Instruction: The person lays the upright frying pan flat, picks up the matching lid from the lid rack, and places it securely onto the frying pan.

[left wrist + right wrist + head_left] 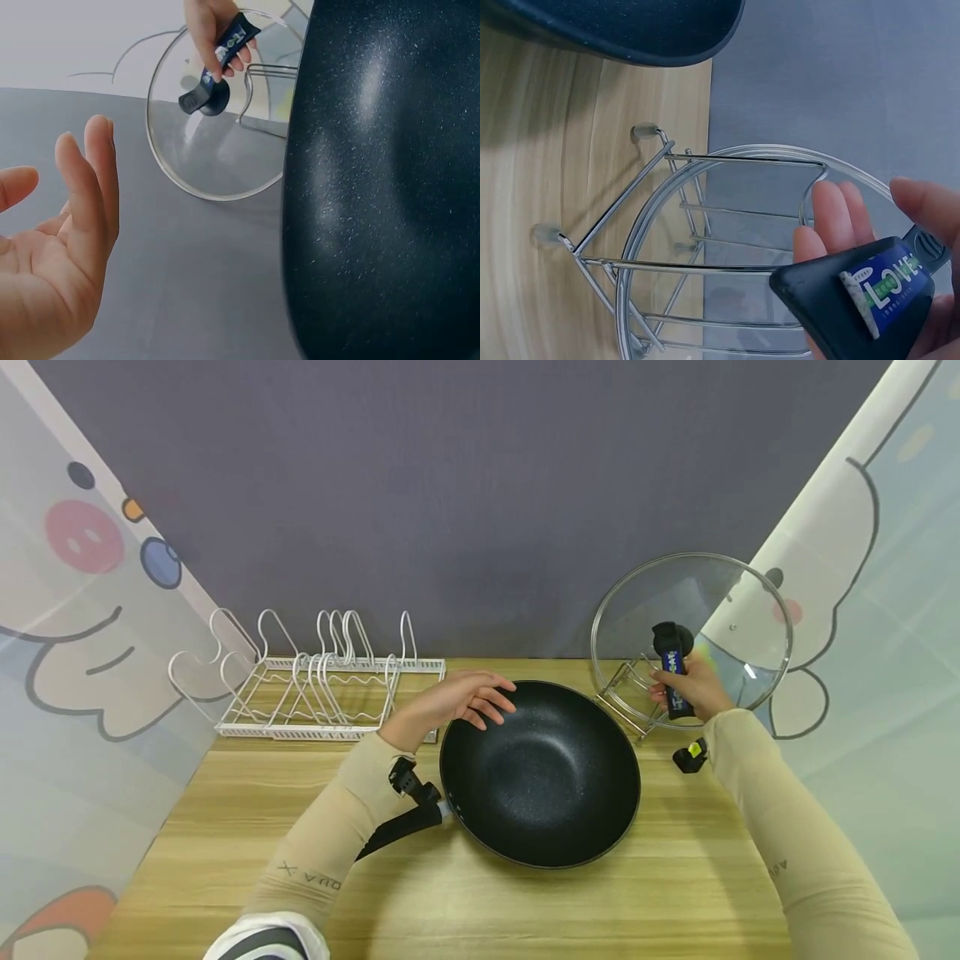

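My right hand (697, 687) grips the black handle (677, 685), which bears a blue label, of a round glass lid (637, 597) with a metal rim. The lid stands on edge in a small chrome wire lid rack (682, 265) at the right of the table. A black speckled wok (540, 777) lies face up in the middle, its long black handle (401, 831) pointing to the lower left and partly hidden by my left forearm. Over the wok's upper left rim hovers my left hand (461, 697), fingers loosely bent and holding nothing.
A white wire rack (330, 733) with upright curved dividers stands on the wooden table (525, 910) at the back left. Behind the table rises a grey wall (465, 510). Curtains with cartoon prints (67, 635) hang at both sides.
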The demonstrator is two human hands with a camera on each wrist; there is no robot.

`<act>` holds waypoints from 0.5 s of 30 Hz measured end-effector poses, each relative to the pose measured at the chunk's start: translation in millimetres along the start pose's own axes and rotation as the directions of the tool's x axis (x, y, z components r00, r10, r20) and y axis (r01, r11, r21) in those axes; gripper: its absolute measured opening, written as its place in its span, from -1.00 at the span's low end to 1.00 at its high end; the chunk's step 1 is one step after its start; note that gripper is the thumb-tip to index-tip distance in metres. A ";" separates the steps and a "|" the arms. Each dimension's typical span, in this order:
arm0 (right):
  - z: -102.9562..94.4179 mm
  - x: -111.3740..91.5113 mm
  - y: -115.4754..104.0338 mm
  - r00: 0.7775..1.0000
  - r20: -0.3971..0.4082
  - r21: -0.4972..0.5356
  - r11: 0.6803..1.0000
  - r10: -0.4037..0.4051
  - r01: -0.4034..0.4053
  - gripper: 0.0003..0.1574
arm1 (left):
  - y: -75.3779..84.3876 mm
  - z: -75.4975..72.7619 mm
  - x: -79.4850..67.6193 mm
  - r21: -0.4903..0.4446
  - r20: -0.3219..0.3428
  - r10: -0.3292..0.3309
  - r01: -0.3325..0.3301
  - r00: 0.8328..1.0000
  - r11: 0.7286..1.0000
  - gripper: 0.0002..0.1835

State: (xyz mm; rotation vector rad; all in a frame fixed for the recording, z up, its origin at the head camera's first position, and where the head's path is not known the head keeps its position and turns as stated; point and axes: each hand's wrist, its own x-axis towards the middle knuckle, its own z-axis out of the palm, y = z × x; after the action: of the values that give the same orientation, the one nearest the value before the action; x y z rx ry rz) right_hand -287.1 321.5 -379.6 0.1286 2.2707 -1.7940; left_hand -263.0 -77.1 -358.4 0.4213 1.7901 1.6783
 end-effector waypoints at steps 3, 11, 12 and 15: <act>-0.5 1.1 1.1 1.000 -0.002 0.007 1.000 -0.003 0.003 -0.68 | -1.8 3.2 6.8 -0.005 -0.010 0.000 0.000 1.000 1.000 -0.58; 0.8 0.6 1.6 1.000 0.004 -0.006 1.000 0.007 -0.007 -0.77 | -8.1 11.7 25.8 -0.021 -0.026 -0.006 0.006 1.000 1.000 -0.60; 1.3 0.7 1.4 1.000 0.002 -0.008 1.000 0.005 -0.005 -0.77 | -9.0 12.4 28.2 -0.020 -0.030 -0.005 0.004 1.000 1.000 -0.60; 3.3 1.1 1.2 1.000 0.000 -0.005 1.000 -0.008 0.008 -0.78 | -12.4 14.6 35.1 0.002 -0.045 0.004 -0.004 0.999 1.000 -0.60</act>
State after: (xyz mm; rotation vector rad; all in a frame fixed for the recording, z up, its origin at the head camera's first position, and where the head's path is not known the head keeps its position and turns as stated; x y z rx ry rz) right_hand -287.4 318.6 -381.8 0.1186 2.2791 -1.7919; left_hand -277.4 -45.6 -378.3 0.3911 1.8249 1.7014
